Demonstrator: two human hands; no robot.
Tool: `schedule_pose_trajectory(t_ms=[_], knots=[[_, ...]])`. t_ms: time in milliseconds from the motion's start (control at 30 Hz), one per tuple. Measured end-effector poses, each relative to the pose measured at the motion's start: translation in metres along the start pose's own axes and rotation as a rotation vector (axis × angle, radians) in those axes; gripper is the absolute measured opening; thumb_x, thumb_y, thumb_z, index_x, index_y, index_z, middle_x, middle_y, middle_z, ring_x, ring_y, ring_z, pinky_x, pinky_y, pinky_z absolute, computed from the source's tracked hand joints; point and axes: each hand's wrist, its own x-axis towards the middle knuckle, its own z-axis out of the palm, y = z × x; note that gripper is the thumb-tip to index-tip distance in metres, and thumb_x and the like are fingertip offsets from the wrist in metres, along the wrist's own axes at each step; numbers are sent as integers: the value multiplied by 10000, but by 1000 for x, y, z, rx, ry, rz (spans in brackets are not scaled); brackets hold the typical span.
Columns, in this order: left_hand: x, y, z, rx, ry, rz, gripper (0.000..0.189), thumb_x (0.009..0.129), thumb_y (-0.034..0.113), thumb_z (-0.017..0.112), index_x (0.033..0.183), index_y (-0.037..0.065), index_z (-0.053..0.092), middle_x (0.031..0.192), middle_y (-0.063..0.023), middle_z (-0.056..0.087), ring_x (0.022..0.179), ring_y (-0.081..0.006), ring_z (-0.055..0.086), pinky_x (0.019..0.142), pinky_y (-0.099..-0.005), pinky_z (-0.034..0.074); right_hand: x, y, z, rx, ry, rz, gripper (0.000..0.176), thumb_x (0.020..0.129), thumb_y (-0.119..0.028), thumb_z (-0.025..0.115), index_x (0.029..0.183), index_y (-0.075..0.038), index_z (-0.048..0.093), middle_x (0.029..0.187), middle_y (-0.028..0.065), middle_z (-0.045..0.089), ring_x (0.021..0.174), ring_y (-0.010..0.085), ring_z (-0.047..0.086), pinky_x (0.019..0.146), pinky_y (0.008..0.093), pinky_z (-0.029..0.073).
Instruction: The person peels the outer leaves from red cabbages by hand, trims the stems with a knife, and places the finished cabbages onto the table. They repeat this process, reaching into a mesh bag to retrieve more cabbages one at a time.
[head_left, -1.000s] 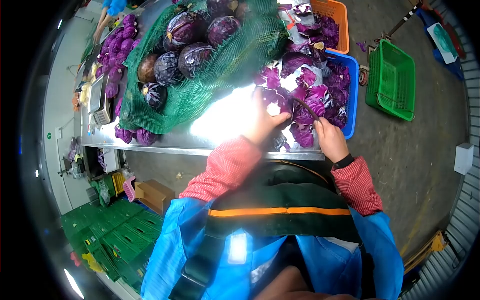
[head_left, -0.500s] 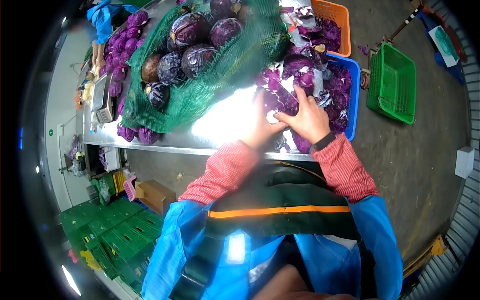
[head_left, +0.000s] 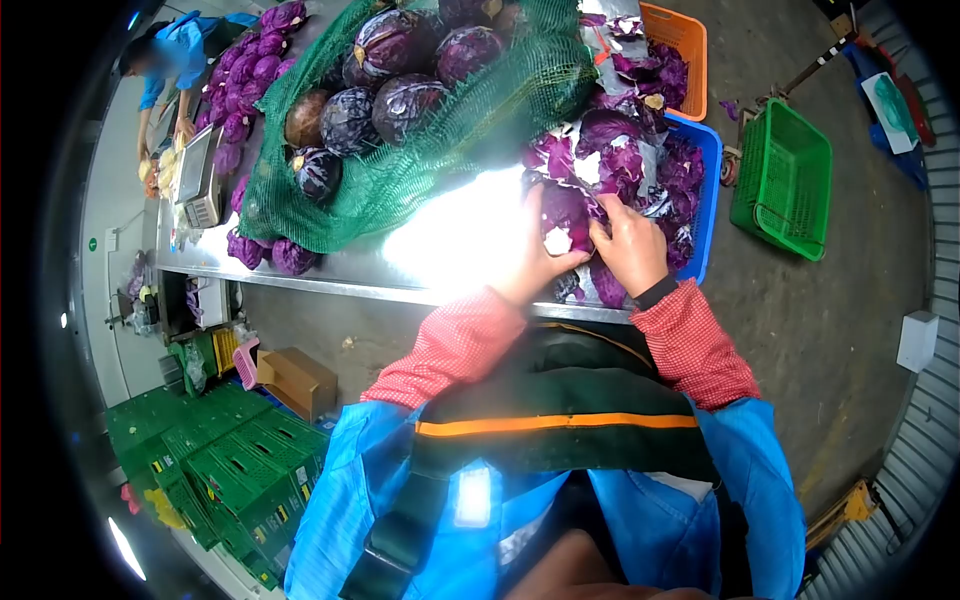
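Head view | cabbage: left of blue crate, pale stem exposed | left hand: fingers spread around cabbage, apparently bracing it | right hand: fingers narrow at cabbage's crate-side edge, leaf grip cannot be told | loose leaves: left of crate, seemingly for easy reach

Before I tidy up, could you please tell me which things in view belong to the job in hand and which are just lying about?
Seemingly in the job: purple cabbage, between left hand and right hand; loose leaves beside it; green net with whole cabbages; blue crate holding leaves.

Apparently just lying about: cardboard box; pink container; white box.
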Motion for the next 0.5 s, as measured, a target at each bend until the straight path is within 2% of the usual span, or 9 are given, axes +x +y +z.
schedule_pose_trajectory(t_ms=[67, 167, 233, 300, 367, 433, 500], knots=[[-1, 0, -1, 5, 5, -6, 956, 604, 270, 876, 1367, -37, 388, 1263, -268, 445, 1160, -416, 504, 979, -442, 461, 4, -2, 4, -30, 18, -23, 367, 816, -214, 698, 1130, -81, 561, 826, 167, 682, 730, 367, 663, 587, 444, 518], [-2, 2, -2, -12, 1, -24, 967, 597, 273, 879, 1373, -28, 387, 1280, -262, 438, 1175, -415, 498, 990, -439, 455, 18, 2, 11, -89, -71, -7, 346, 816, -202, 696, 1106, -77, 553, 826, 172, 680, 737, 369, 663, 590, 447, 519], [-4, -8, -1, -10, -3, -21, 978, 590, 276, 882, 1383, -16, 387, 1296, -257, 428, 1195, -411, 488, 1005, -434, 444, 21, 9, 15, -104, -60, 28, 333, 800, -209, 707, 1056, -72, 544, 786, 178, 672, 723, 367, 666, 591, 462, 521], [-15, -30, -3, -184, -22, 9, 989, 590, 279, 881, 1396, 0, 380, 1316, -245, 417, 1218, -395, 476, 1028, -433, 425, 25, 25, 21, -133, -19, 81, 354, 779, -205, 727, 1048, -71, 540, 765, 166, 668, 708, 359, 671, 589, 464, 525], [-27, -42, -18, -364, -57, -18, 1001, 591, 279, 879, 1410, 14, 369, 1334, -234, 408, 1239, -378, 463, 1048, -435, 407, 24, 27, 21, -141, -37, 113, 316, 803, -227, 700, 1021, -64, 540, 759, 189, 668, 713, 379, 663, 601, 485, 515], [-41, -44, -36, -524, -101, -148, 1011, 605, 286, 874, 1427, 24, 348, 1352, -228, 400, 1242, -354, 465, 1057, -435, 400, 18, 19, 20, -107, 18, 10, 286, 805, -193, 696, 997, -66, 526, 768, 177, 665, 707, 377, 661, 592, 479, 512], [-50, -42, -53, -641, -115, -320, 1017, 632, 304, 868, 1445, 32, 321, 1373, -226, 393, 1232, -323, 481, 1056, -431, 403, 11, -2, 15, -70, -28, -48, 281, 796, -146, 692, 1010, -76, 523, 771, 160, 661, 710, 367, 660, 590, 467, 509]])
